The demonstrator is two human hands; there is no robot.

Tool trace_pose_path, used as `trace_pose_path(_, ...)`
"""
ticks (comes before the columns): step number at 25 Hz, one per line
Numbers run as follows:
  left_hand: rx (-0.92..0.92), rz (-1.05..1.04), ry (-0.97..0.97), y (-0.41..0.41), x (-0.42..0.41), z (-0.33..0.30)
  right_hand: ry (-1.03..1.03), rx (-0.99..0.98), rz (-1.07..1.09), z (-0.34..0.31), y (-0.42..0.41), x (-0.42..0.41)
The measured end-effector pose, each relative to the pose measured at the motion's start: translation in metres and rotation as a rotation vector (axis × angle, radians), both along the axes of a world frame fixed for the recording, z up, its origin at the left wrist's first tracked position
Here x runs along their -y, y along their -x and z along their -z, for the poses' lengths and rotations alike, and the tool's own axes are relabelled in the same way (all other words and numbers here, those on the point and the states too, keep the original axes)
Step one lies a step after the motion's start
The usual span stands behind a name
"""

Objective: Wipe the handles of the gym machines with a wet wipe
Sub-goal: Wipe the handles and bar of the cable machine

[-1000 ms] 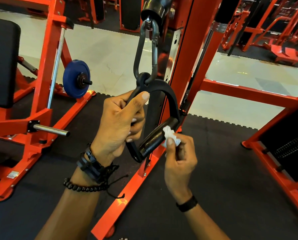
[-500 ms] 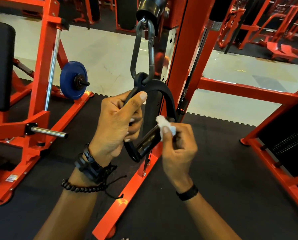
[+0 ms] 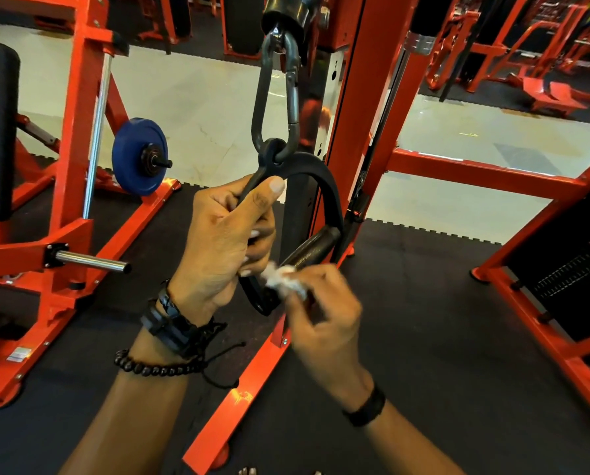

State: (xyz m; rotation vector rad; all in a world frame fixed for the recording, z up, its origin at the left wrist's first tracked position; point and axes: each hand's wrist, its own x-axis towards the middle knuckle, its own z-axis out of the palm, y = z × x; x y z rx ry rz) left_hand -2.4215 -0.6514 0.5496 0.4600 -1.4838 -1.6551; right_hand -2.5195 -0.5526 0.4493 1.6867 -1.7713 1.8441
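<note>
Head view: handle bar [image 3: 312, 246] diagonal, upper-right.

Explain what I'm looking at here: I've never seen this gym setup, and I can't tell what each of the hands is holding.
This is one view from a camera worn on the person's head, looking down at their hands. A black D-shaped cable handle hangs by a metal carabiner from an orange machine frame. The left hand grips the handle's side to steady it. The right hand pinches a white wet wipe against the lower end of the grip bar. It is blurred. A blue weight plate sits on a neighbouring machine.
</note>
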Motion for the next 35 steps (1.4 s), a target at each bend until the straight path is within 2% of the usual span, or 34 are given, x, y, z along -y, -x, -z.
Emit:
trace_pose_path(4,-0.007,-0.001,0.018,0.004,-0.004,0.001,0.030,0.150,0.294,-0.007,0.065,0.034)
trace_pose_path(6,-0.006,-0.004,0.011,0.004,-0.003,0.002,0.064,0.203,0.224,0.003,0.048,0.029)
trace_pose_path(9,-0.005,-0.001,0.002,0.000,0.000,0.002,0.027,0.271,-0.062,0.023,-0.019,-0.002)
trace_pose_path(11,0.014,-0.009,0.012,-0.002,0.002,0.002,0.003,0.278,-0.148,0.032,-0.033,-0.007)
trace_pose_path(14,0.025,-0.026,0.015,-0.002,0.004,0.001,0.028,0.314,-0.126,0.032,-0.005,0.006)
trace_pose_path(18,0.009,-0.023,0.006,-0.001,0.001,0.002,0.017,0.561,0.057,0.022,0.040,0.028)
trace_pose_path(21,-0.005,-0.005,-0.014,0.002,-0.002,0.002,0.073,0.586,0.135,0.013,0.063,0.036)
trace_pose_path(24,-0.005,0.001,-0.024,0.002,-0.002,0.001,0.086,0.557,0.116,0.015,0.050,0.030)
trace_pose_path(29,0.009,-0.005,-0.010,0.000,-0.003,-0.001,0.105,0.364,0.125,0.007,0.040,0.029)
trace_pose_path(35,0.018,0.000,-0.007,0.002,-0.002,0.000,-0.004,0.127,0.182,-0.014,0.044,0.035)
